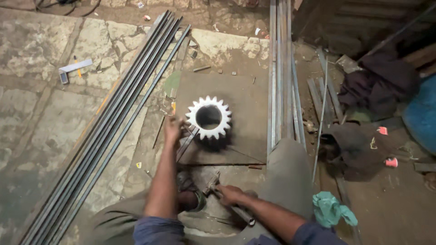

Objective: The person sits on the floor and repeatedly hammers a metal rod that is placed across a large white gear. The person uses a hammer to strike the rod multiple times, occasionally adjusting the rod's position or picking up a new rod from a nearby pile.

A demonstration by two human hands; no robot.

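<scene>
- Your left hand (173,129) reaches forward to the short dark metal strips (187,141) lying against the gear; its fingers are blurred, so you cannot tell whether they are closed on the strips or only touching them.
- Your right hand (230,194) is wrapped shut around the handle of a worn steel hammer (227,201), whose head lies near your sandalled foot (188,193); the handle's far end pokes out past your wrist.
- The large pale toothed steel gear (208,117) with a round bore stands on its flat face just right of your left hand, its lower body lost in shadow.
- It sits on a dull brown steel plate (240,102) laid over the cracked stone floor (41,104).
- To the left, a bundle of long thin grey steel bars (119,119) runs diagonally and is cut off at the bottom edge.
- To the right of the plate, upright flat steel lengths (282,81) run out of the top edge.
- Farther right, dark rags (379,84) and a crumpled green cloth (330,209) lie in dim clutter that is hard to make out.
</scene>
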